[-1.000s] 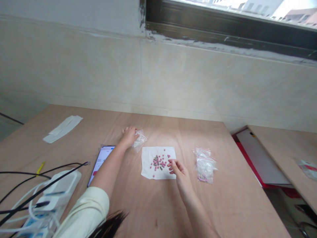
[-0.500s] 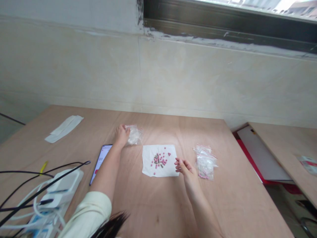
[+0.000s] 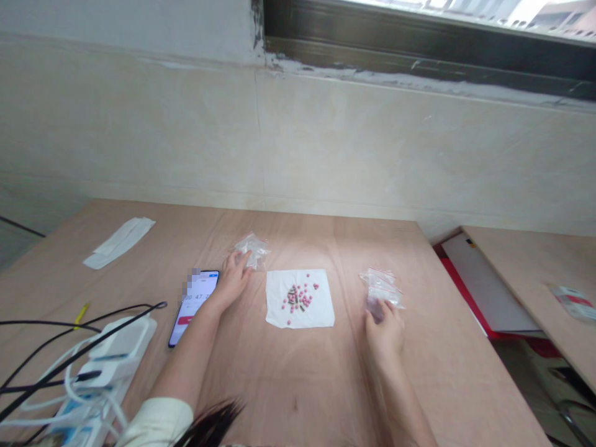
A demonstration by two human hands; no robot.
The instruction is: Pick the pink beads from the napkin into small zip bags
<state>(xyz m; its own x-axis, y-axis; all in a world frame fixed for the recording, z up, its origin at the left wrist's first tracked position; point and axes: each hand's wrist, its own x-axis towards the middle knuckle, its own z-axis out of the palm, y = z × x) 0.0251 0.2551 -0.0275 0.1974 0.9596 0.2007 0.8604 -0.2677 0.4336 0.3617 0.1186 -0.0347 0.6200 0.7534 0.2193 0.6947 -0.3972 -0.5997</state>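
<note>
My left hand (image 3: 236,273) rests at the near edge of a small pile of clear plastic zip bags (image 3: 254,245), fingers apart and touching the plastic. On the other side, my right hand (image 3: 386,329) lies at the near end of a second pile of clear zip bags (image 3: 384,282). Its thumb and fingers are apart on the bags, whose near part is partly hidden by the hand. Between the hands, a white paper sheet (image 3: 279,316) holds many small pink round pills (image 3: 306,301) and several dark green-and-pale capsules (image 3: 292,295).
A phone (image 3: 195,307) showing a running timer lies beside my left forearm. White power strip (image 3: 118,347) with tangled cables is at the lower left. A folded white paper (image 3: 120,242) lies at the back left. A second table (image 3: 535,273) stands at the right.
My right hand has moved right, from the paper's edge onto the right bag pile. My left hand has come slightly nearer and right, its fingers now spread at the left bags.
</note>
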